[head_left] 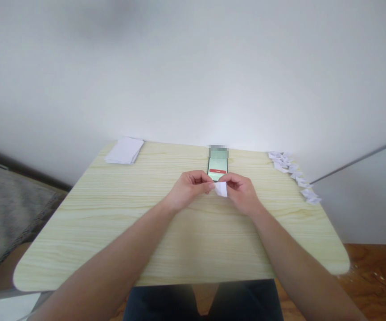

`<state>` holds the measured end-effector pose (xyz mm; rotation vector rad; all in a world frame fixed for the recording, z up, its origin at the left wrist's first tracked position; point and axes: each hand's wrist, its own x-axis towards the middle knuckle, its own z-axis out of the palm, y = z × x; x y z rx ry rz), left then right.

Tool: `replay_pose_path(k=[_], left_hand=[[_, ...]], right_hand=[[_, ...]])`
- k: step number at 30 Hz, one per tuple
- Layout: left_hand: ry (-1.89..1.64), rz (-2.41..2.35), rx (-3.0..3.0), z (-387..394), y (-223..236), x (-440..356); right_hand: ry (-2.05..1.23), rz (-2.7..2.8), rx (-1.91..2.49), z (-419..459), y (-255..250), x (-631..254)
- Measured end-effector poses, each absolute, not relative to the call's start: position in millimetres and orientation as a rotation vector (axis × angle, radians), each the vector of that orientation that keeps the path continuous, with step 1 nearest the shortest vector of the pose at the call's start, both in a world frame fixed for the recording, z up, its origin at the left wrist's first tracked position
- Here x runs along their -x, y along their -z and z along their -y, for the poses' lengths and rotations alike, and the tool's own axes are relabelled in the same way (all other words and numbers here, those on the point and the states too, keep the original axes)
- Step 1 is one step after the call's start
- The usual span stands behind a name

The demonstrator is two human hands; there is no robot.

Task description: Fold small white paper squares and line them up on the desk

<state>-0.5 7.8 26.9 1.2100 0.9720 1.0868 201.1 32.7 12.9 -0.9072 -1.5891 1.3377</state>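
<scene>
Between my two hands is a small folded piece of white paper (221, 189), held up over the middle of the table. My left hand (193, 188) pinches its left side between thumb and fingers. On the right side, my right hand (241, 189) grips it, fingers curled behind and thumb partly hidden. Just beyond my fingertips lies a phone (217, 165) with a lit green screen and a red bar near its bottom; its upper part is blurred out.
The pale wooden table (209, 245) stands against a white wall (193, 80). A stack of white paper sheets (123, 150) lies at the back left. Several folded paper pieces (293, 170) line the right edge. Wooden flooring (380, 281) shows at the lower right.
</scene>
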Motion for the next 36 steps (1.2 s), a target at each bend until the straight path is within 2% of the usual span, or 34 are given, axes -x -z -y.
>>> replay_pose_path(k=[8,36], left_hand=[[-1.108,-1.017,-1.247,-10.2,-24.3,3.7],[-1.069,-1.003,-1.285,-3.7,-25.8,-2.9]], right_hand=[[-1.221,1.689,0.891,-34.4,-21.8,-206.1],[-1.418,1.693,1.021,-27.1,-20.5,-202.0]])
